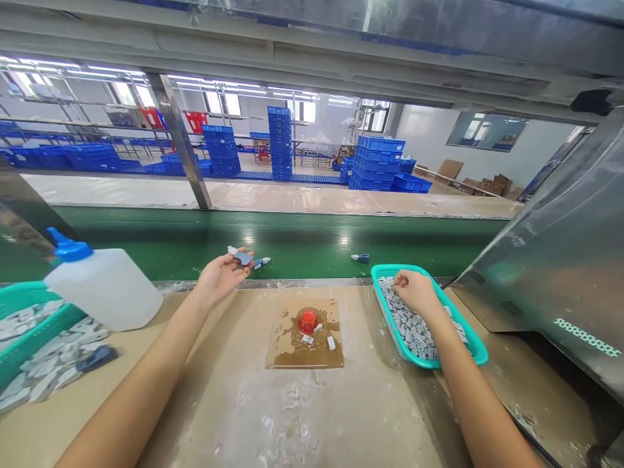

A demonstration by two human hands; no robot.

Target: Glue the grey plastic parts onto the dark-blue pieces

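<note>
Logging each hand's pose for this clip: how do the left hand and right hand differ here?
The left hand is palm-up at the green belt's edge, a small blue-and-white part at its fingertips. The right hand is knuckles-up, curled inside the teal basket of grey parts. Both are bare.

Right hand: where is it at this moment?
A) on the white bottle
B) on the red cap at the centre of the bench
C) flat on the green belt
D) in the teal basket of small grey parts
D: the right hand rests, fingers curled, on the grey parts inside the teal basket, away from the bottle, red cap and belt.
</note>
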